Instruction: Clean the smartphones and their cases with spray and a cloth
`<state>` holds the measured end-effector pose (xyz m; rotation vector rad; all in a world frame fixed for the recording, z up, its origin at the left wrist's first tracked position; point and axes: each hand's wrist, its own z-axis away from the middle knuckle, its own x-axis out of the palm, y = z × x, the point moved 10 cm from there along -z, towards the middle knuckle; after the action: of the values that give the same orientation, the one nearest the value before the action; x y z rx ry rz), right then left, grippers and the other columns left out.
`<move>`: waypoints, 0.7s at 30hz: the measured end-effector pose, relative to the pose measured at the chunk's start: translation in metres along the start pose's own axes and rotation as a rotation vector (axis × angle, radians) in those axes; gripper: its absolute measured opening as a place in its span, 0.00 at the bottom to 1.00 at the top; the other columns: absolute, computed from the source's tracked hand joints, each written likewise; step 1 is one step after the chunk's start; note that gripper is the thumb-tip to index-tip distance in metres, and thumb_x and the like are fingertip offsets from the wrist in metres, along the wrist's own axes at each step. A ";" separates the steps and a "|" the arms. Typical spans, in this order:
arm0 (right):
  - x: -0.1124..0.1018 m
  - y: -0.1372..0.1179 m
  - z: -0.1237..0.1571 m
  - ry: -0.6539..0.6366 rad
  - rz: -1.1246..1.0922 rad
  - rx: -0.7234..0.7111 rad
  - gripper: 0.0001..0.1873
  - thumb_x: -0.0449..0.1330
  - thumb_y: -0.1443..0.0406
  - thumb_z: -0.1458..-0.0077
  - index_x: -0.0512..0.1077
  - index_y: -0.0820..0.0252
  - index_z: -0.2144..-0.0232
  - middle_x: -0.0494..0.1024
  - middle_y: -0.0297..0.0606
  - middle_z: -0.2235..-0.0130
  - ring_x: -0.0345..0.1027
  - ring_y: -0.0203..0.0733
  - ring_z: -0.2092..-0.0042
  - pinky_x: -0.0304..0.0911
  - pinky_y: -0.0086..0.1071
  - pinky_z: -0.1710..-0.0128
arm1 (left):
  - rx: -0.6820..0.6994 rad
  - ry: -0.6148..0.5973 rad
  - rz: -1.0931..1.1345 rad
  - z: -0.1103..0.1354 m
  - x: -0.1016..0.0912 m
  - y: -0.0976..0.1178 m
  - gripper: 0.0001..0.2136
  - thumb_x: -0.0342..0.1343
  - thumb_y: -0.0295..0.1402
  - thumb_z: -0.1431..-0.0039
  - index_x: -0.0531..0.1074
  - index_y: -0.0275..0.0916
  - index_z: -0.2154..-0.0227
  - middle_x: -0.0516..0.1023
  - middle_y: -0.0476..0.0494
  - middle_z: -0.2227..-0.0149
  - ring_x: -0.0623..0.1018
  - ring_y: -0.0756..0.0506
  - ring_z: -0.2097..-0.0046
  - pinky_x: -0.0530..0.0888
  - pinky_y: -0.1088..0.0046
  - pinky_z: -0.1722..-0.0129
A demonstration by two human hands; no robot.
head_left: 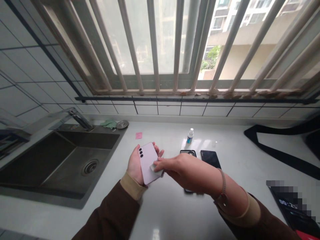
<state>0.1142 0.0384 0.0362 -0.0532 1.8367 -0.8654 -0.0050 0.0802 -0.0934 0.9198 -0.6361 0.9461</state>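
My left hand [135, 165] grips a pale lilac phone [147, 159] from behind, its back with three camera lenses facing up. My right hand [180, 170] reaches across from the right and presses a small whitish cloth or wipe [155, 167] against the phone's lower back with pinched fingers. Both hands hover above the white counter [165, 206]. A second dark phone [188, 153] lies partly hidden under my right hand. A third black phone [210, 158] lies beside it. A small white bottle with a blue label [190, 136] stands just behind them.
A dark sink [60, 160] with a tap [80, 118] fills the left. A green cloth [109, 124], a metal strainer lid [122, 124] and a pink sticky note [138, 135] lie near the wall. A black stand [275, 150] lies at the right, and another device [295, 213] at the lower right.
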 end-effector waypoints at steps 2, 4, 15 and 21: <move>-0.005 -0.002 0.006 -0.066 -0.068 0.029 0.17 0.56 0.68 0.29 0.79 0.50 0.45 0.87 0.36 0.57 0.82 0.38 0.60 0.72 0.30 0.54 | 0.023 0.029 0.006 -0.001 -0.005 0.003 0.23 0.44 0.44 0.27 0.76 0.28 0.55 0.79 0.34 0.63 0.83 0.41 0.62 0.81 0.53 0.48; -0.012 -0.004 0.011 -0.131 -0.148 0.038 0.17 0.56 0.69 0.30 0.81 0.51 0.47 0.87 0.35 0.61 0.80 0.36 0.64 0.70 0.28 0.57 | 0.051 0.037 -0.016 -0.002 -0.007 0.006 0.24 0.44 0.44 0.27 0.76 0.26 0.55 0.79 0.33 0.63 0.83 0.40 0.61 0.81 0.53 0.49; -0.016 0.006 0.002 0.079 -0.279 0.136 0.14 0.58 0.70 0.32 0.82 0.53 0.51 0.83 0.39 0.48 0.75 0.43 0.43 0.65 0.36 0.39 | 0.206 -0.053 -0.175 0.009 0.014 0.011 0.24 0.52 0.57 0.32 0.71 0.37 0.62 0.72 0.46 0.68 0.76 0.47 0.67 0.82 0.62 0.58; 0.025 -0.003 -0.003 0.075 -0.218 0.277 0.16 0.56 0.70 0.32 0.83 0.53 0.53 0.73 0.45 0.42 0.74 0.44 0.45 0.66 0.38 0.40 | 0.276 0.009 -0.382 0.016 0.010 0.009 0.32 0.53 0.67 0.42 0.69 0.39 0.54 0.71 0.49 0.67 0.74 0.48 0.68 0.76 0.72 0.67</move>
<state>0.0996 0.0277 0.0187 -0.0471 1.7851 -1.2835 -0.0095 0.0731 -0.0743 1.2315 -0.3075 0.7014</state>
